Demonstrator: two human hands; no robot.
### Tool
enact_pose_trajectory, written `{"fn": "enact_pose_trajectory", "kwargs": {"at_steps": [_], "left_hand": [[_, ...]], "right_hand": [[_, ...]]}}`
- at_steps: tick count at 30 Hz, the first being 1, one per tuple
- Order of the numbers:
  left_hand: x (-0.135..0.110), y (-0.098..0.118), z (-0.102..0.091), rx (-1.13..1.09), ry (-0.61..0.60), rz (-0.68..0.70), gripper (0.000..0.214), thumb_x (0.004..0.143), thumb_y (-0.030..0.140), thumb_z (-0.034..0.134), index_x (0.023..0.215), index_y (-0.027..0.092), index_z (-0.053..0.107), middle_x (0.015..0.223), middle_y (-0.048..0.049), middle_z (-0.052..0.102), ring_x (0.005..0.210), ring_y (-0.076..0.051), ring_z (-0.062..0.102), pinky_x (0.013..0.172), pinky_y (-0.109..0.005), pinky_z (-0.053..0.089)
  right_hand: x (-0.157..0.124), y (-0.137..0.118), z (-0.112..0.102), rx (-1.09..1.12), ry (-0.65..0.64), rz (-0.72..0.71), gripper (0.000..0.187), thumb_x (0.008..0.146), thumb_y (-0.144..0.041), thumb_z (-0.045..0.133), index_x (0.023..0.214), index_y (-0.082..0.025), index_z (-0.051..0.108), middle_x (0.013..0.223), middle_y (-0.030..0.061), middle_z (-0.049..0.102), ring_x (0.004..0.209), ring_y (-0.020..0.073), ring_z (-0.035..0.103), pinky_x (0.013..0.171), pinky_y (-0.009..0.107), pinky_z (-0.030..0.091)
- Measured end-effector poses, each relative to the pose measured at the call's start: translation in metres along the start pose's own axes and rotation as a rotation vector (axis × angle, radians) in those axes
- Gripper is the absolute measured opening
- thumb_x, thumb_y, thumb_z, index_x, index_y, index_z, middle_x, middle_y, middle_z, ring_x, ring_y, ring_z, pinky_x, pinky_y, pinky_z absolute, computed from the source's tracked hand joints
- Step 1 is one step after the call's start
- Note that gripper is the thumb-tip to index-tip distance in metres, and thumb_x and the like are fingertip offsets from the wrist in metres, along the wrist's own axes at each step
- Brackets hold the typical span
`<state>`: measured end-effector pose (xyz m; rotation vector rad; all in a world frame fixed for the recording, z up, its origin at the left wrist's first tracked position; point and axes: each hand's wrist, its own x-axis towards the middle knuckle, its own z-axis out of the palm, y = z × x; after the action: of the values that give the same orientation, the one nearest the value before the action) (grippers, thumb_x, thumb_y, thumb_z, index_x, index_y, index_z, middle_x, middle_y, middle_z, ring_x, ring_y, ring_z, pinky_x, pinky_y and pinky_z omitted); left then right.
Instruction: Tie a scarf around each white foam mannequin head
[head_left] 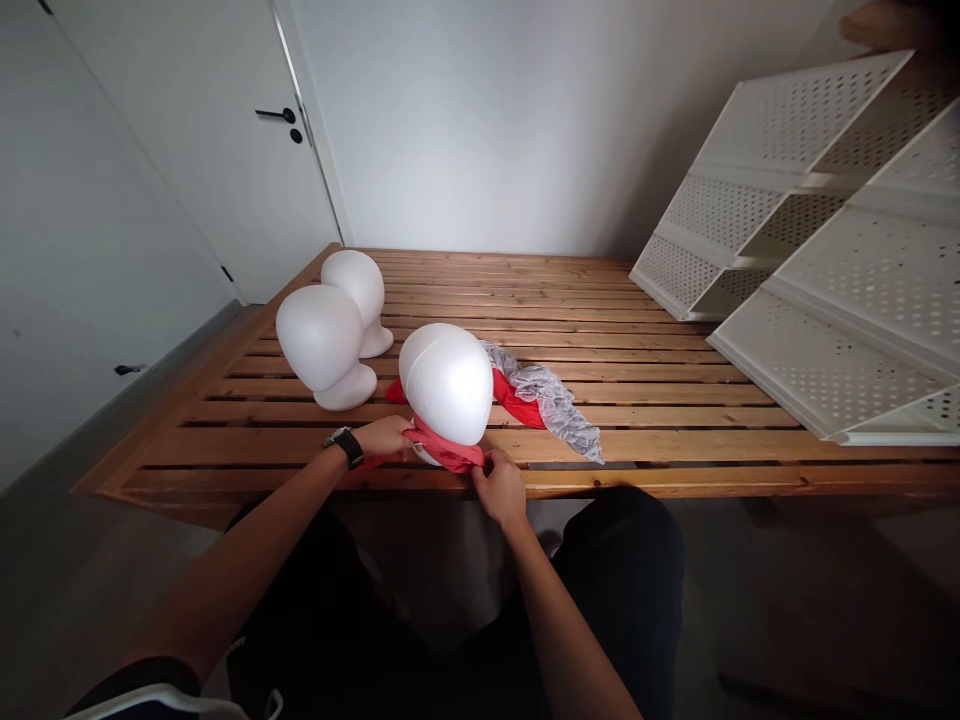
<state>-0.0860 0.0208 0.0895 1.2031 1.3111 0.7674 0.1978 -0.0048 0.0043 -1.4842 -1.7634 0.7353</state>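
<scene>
A white foam mannequin head (pixel 454 385) stands near the front edge of the slatted wooden bench, with a red scarf (pixel 450 448) wrapped around its neck. My left hand (pixel 382 438), wearing a watch, pinches the scarf at the left of the neck. At the right of the neck my right hand (pixel 501 487) has its fingers closed on the same scarf. Behind and right of the head lies a grey scarf (pixel 551 390), crumpled and twisted, beside bright red cloth (pixel 517 402). Part of the red cloth is hidden behind the head.
Two more white foam heads, a nearer one (pixel 319 340) and a farther one (pixel 358 290), stand at the left on the wooden bench (pixel 540 310). White perforated racks (pixel 832 290) lean at the right. A door (pixel 187 130) and wall are behind.
</scene>
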Motion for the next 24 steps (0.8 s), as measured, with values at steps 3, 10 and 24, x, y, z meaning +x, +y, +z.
{"fn": "enact_pose_trajectory", "kwargs": {"at_steps": [3,10,24], "left_hand": [[-0.01,0.001,0.004,0.248,-0.199,0.03,0.025,0.069,0.036,0.087,0.087,0.019,0.082,0.082,-0.0038,0.079,0.063,-0.02,0.068,0.063,-0.024,0.05],[-0.038,-0.004,0.03,0.484,-0.119,0.164,0.059,0.081,0.059,0.078,0.125,0.021,0.078,0.127,-0.0082,0.079,0.116,-0.031,0.072,0.101,-0.035,0.054],[-0.044,-0.039,0.118,0.647,0.301,-0.012,0.037,0.105,0.044,0.047,0.091,0.02,0.071,0.099,-0.0125,0.079,0.094,-0.026,0.073,0.084,-0.034,0.047]], "right_hand": [[-0.003,-0.001,-0.003,0.005,-0.046,-0.042,0.008,0.091,-0.028,0.069,0.096,-0.023,0.071,0.101,0.0092,0.075,0.097,0.0285,0.07,0.09,0.038,0.05],[-0.002,-0.043,-0.061,-0.113,-0.146,-0.214,0.094,0.083,-0.049,0.086,0.162,-0.028,0.039,0.16,0.0158,0.048,0.152,0.0414,0.042,0.122,0.066,0.035],[0.08,-0.149,-0.056,-0.004,-0.105,-0.395,0.126,0.071,-0.045,0.096,0.169,-0.035,0.018,0.168,0.0175,0.027,0.158,0.0447,0.032,0.123,0.07,0.039]]}}
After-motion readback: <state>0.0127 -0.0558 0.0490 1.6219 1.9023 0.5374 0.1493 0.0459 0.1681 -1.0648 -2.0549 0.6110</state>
